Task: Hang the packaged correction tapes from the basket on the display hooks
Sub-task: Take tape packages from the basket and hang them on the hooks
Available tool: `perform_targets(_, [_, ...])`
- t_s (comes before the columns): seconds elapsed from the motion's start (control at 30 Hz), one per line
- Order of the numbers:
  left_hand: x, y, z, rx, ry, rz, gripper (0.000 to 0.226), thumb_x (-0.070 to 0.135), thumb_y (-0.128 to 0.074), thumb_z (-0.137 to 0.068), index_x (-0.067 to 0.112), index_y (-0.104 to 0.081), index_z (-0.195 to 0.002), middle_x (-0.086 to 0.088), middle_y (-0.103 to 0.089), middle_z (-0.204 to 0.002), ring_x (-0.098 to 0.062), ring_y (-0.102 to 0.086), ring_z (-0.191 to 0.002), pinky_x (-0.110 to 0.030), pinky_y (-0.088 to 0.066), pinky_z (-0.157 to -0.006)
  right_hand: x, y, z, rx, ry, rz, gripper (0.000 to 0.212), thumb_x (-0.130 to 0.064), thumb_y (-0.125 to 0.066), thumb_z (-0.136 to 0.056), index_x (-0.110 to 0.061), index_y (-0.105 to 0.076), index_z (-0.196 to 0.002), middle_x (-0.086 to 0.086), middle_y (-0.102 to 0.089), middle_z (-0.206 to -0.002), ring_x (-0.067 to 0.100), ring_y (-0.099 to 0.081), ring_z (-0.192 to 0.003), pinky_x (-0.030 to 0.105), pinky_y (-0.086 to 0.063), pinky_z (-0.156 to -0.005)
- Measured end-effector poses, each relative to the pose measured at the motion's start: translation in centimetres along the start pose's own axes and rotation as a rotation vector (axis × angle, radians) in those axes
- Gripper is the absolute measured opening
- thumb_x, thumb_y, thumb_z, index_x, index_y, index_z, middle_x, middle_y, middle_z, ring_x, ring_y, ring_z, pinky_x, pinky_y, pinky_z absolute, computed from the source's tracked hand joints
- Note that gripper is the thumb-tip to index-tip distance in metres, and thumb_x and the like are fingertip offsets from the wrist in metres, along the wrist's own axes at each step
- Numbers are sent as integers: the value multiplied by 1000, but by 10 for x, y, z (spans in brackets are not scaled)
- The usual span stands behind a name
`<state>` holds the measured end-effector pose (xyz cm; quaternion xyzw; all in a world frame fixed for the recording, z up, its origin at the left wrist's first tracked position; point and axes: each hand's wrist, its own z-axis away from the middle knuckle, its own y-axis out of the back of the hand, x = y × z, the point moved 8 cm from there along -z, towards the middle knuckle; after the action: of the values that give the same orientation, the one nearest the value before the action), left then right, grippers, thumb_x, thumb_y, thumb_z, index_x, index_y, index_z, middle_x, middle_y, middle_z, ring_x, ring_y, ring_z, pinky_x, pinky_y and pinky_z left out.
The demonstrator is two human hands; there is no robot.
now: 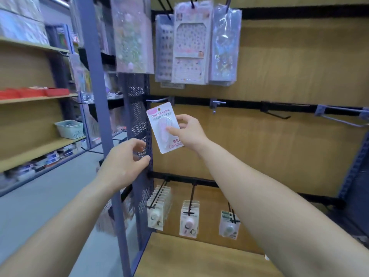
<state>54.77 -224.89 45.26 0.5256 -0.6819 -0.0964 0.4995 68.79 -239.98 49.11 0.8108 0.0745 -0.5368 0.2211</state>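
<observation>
Your right hand (188, 130) pinches a white carded correction tape pack (165, 127) just below the empty grey metal hook (157, 100), your left hand (124, 162) is relaxed and empty, so this hanging is not yet done.

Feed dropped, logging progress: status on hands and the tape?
Right hand pinches correction tape pack. Left hand open, empty. Pack just below bare hook, not hung. Nothing blocking.

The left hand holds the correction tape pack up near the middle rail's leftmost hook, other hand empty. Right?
Not quite. In the head view the right hand holds the correction tape pack near that hook; the left hand is the empty one.
</observation>
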Motion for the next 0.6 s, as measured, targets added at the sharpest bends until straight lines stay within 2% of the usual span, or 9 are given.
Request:
perform_targets(0.07, [-5,5,-5,10,-2,13,33,27,-73,-90,27,-63,-122,12,-65,-107,-12,-67,-90,-41,-55,-92,3,-13,-11,8,-28,-46,21,-20,-76,-90,-24,-62,-105,7,-74,-108,25,-73,-96,45,-61,-84])
perform_targets(0.23, [-16,10,-13,35,-8,26,30,27,-71,-91,29,-62,-120,13,-64,-106,-9,-67,-90,-39,-56,-89,18,-27,-30,84,-85,-105,16,-21,-75,-91,-24,-62,-101,3,-74,-108,23,-73,-95,45,-61,-86])
perform_targets(0.37, [-24,8,-15,37,18,50,28,27,-70,-92,28,-62,-120,14,-63,-106,-10,-66,-92,-37,-54,-88,30,-30,-39,119,-131,-100,24,-26,-72,-92,-20,-61,-112,3,-71,-111,23,-73,-93,46,-64,-78])
perform_targets(0.5, [-25,4,-13,39,20,32,31,31,-69,-93,30,-61,-123,13,-64,-110,-5,-64,-91,-38,-55,-88,37,-24,-47,186,-186,52,19,-30,-66,-96,-22,-53,-107,4,-67,-116,23,-68,-97,44,-61,-85])
perform_targets(0.53, [-24,2,-12,35,15,23,32,31,-68,-93,30,-60,-124,14,-63,-111,-3,-63,-91,-37,-54,-88,42,-22,-46,184,-210,114,22,-32,-66,-97,-20,-53,-110,6,-66,-120,24,-66,-98,41,-60,-85])
perform_targets(0.6, [-24,-5,-7,13,4,-2,33,32,-68,-93,30,-60,-125,14,-63,-112,-1,-61,-91,-35,-52,-88,57,-20,-36,152,-250,260,43,-36,-66,-96,-13,-51,-130,10,-61,-130,26,-62,-105,34,-52,-80])
